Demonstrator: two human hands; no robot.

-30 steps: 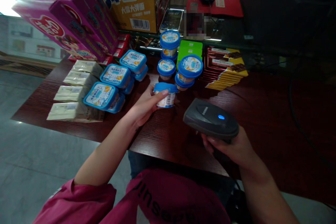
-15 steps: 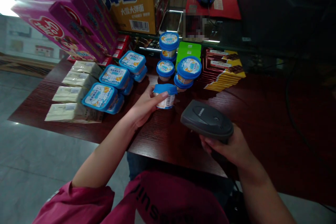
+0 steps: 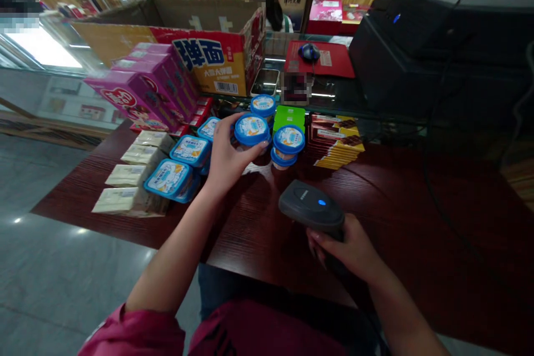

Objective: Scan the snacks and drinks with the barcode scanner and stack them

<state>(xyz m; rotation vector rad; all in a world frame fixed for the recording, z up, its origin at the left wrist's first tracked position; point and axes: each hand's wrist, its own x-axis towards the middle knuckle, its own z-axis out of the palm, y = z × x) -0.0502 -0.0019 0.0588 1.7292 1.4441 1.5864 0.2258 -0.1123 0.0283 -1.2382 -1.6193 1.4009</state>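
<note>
- In the head view, the left hand (image 3: 228, 162) is curved around a lidded cup (image 3: 252, 128), thumb and fingers pinching its sides. The cup is left of the green box (image 3: 290, 118) and slightly nearer the person; another blue rim shows beneath it, but whether the two touch cannot be told.
- The right hand (image 3: 348, 245) is wrapped around the grip of a scanner (image 3: 312, 207), lit blue on top, well in front of the green box and apart from the cup.
- The work looks under way rather than finished: the cup is not yet let go, and the scanner is up off the bench (image 3: 396, 206).
- Already grouped by kind are a cup stack (image 3: 288, 140) just in front of the green box, chocolate packets (image 3: 339, 142) to its right, and rectangular tubs (image 3: 189, 149) and pale packs (image 3: 127, 175) to its left.
- Which of these goods have been scanned, and how many are left, cannot be told.
</note>
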